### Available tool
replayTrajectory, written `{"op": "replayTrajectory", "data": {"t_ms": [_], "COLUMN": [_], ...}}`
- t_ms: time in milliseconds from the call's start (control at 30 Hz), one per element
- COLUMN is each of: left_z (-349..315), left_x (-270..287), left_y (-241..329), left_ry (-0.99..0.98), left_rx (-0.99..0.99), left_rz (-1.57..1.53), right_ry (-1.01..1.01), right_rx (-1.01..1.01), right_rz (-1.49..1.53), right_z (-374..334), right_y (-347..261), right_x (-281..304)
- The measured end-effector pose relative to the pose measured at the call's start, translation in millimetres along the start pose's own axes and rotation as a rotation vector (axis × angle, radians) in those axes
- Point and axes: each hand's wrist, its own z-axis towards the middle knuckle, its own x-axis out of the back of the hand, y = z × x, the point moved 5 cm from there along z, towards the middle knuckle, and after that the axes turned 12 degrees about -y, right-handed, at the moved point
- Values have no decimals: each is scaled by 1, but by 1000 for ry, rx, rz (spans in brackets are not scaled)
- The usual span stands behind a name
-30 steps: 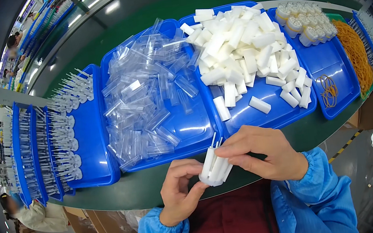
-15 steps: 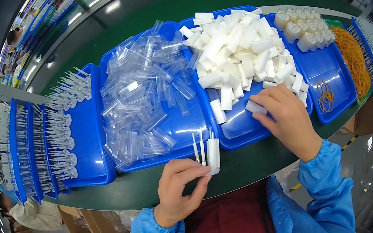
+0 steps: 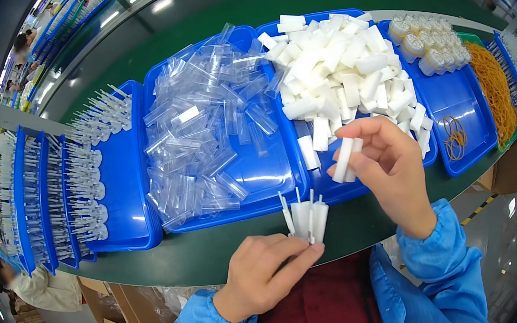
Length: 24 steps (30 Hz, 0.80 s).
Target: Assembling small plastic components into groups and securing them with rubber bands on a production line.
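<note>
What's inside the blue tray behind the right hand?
The tray holds a heap of white blocks, with some blue bottom showing near its front edge. Whatever lies beneath the heap is covered, and the right hand hides part of the near end.

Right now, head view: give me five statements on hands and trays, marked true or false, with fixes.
1. The right hand holds a white piece. True.
2. The left hand holds a clear tube. False: it holds a pronged part.
3. Clear tubes lie left of the white pile. True.
4. The big heap of orange bands sits in a blue tray. False: its tray is green.
5. The white piece is apart from the pronged part. True.
</note>
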Motion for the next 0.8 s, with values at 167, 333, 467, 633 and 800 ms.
{"op": "replayTrajectory", "data": {"t_ms": [167,333,467,633,800], "left_z": [8,5,3,-10,-11], "left_x": [5,5,7,1,2], "left_y": [9,3,-1,-13,-14], "left_ry": [6,26,45,276,271], "left_rx": [-16,8,2,47,61], "left_rz": [50,75,33,-59,-83], "right_ry": [-49,-103,-140,-267,-275], "right_rx": [100,189,365,613,365], "right_rz": [-239,-440,-684,-861,-406], "right_z": [-5,-11,-16,-22,-21], "right_y": [-4,-11,-25,-33,-12], "right_x": [-22,-25,-38,-49,-41]}}
